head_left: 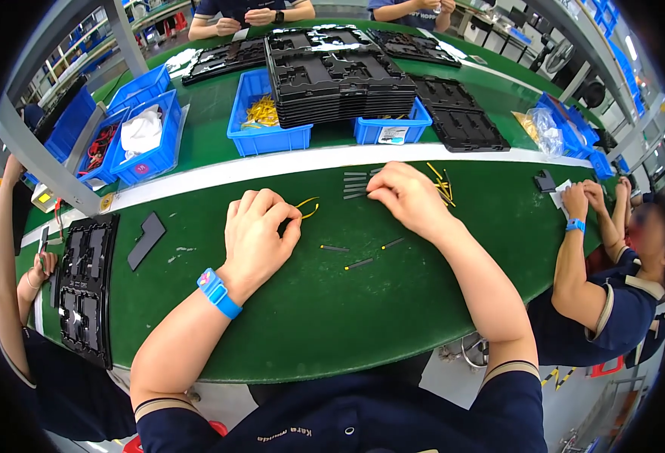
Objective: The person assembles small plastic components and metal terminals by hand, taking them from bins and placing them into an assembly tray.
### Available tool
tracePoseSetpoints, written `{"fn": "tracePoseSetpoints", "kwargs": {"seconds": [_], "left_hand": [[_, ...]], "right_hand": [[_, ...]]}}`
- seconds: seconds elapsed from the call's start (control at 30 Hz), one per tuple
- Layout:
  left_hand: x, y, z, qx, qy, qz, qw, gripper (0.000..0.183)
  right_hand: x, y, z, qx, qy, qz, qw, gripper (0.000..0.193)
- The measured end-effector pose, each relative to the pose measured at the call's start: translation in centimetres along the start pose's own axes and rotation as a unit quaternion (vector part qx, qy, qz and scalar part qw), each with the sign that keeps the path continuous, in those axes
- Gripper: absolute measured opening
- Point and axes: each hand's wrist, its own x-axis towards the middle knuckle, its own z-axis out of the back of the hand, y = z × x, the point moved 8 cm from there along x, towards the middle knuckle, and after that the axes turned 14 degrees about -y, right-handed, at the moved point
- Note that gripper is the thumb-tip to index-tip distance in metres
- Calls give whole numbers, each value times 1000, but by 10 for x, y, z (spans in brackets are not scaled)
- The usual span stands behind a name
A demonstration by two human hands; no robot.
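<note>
My left hand (260, 232) is closed in a pinch above the green table, and a thin yellow strip (309, 208) curls out from its fingertips. My right hand (409, 198) has thumb and forefinger pressed together at the right ends of a stack of short dark grey strips (354, 185). What those fingertips grip is hidden. Beside the right hand lies a bunch of yellow and black strips (442, 186). Between my forearms several small dark strips with yellow ends, such as one strip (359, 264), lie apart on the table.
A tall stack of black trays (332, 75) stands ahead between a blue bin (272, 140) of yellow pieces and another blue bin (393, 130). On the left are a dark angled plate (146, 240) and a black tray (87, 291). Co-workers sit on both sides and across.
</note>
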Motion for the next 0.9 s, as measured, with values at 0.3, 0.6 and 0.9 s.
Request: {"fn": "tracePoseSetpoints", "kwargs": {"seconds": [0.3, 0.6, 0.9], "left_hand": [[1, -2, 2, 2, 5, 0, 1000, 7], [-2, -14, 1, -77, 25, -37, 996, 10], [-6, -28, -1, -152, 76, -59, 984, 14]], "right_hand": [[-2, 24, -16, -68, -12, 102, 992, 7], [-26, 57, -43, 51, 223, -23, 973, 21], [-24, 55, -36, 142, 172, -63, 973, 10]]}}
